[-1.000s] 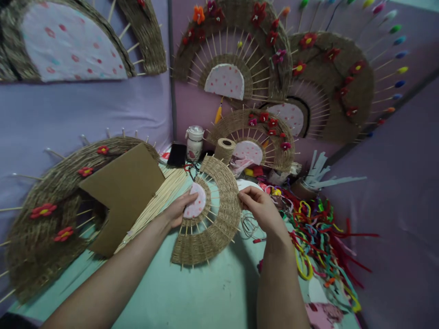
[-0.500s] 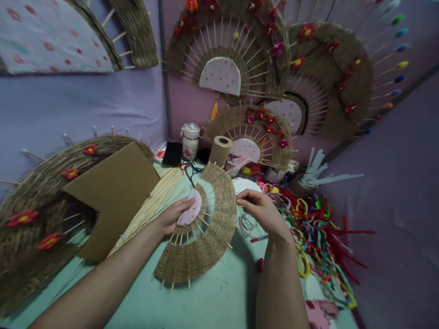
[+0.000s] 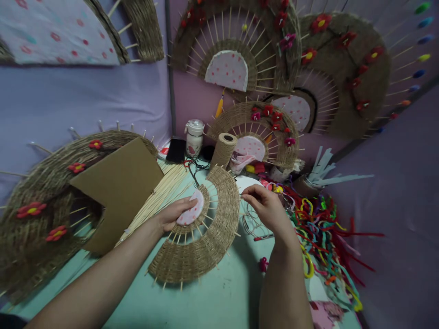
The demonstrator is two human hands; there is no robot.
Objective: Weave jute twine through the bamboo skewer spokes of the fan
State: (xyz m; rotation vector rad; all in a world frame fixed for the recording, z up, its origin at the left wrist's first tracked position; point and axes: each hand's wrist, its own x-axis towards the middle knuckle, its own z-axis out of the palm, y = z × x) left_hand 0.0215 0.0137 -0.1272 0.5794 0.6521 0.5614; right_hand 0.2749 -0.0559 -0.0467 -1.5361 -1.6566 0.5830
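A half-round woven fan [image 3: 226, 219] of brown twine on thin wooden sticks stands tilted over the table. My left hand [image 3: 176, 214] grips it at the small cloth-covered centre [image 3: 195, 211], thumb on the white fabric with pink dots and the other fingers behind, mostly hidden. At the fan's outer right edge my right hand [image 3: 262, 203] is closed in a pinch, beside the stick ends that poke past the weave. Whatever lies between those fingertips is too small to make out. Below the right hand, a loop of thin cord [image 3: 252, 221] lies on the table.
Brown cardboard [image 3: 120, 187] leans on a larger flowered fan [image 3: 44, 183] at left. Loose sticks [image 3: 156, 196], a twine spool [image 3: 222, 148], a white-lidded jar [image 3: 194, 137] and a phone [image 3: 176, 151] lie behind. Coloured pipe cleaners [image 3: 322, 233] heap at right. Finished fans [image 3: 236, 45] hang behind.
The view has shifted slightly, so the background sits farther right. The fan has tilted a little in my left hand. My right hand keeps its pinch at the fan's outer edge.
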